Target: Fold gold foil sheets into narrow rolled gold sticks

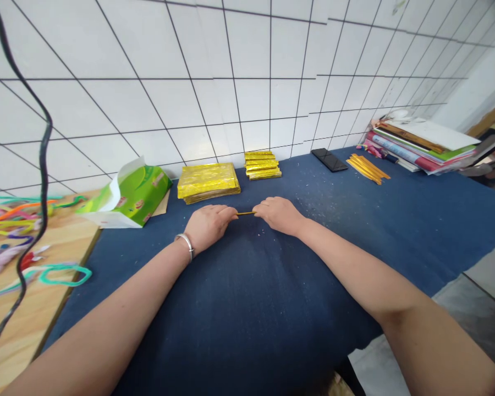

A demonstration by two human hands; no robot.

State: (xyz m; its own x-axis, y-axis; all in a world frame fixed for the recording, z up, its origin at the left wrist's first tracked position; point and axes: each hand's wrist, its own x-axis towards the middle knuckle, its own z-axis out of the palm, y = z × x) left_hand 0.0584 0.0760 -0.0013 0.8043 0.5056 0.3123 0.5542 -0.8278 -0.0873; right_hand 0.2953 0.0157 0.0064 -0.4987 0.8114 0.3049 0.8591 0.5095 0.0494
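A thin, narrow golden strip [246, 213] stretches between my two hands, low over the dark blue cloth. Its left end is pinched by my left hand [211, 224], which has a silver bangle [187, 245] at the wrist. The fingers of my right hand [279, 214] close on the other end. Behind my left hand lies a thick stack of shiny gold paper [208, 180]. A smaller pile of gold folded strips [262, 165] sits just to its right, near the wall.
A green and white packet [132, 192] lies at left, beside colourful fuzzy stems [61, 274] on a wooden board. A black cable [45, 154] hangs at left. Back right are a black phone [329, 159], several slim golden strips [368, 168] and a stack of books [421, 144].
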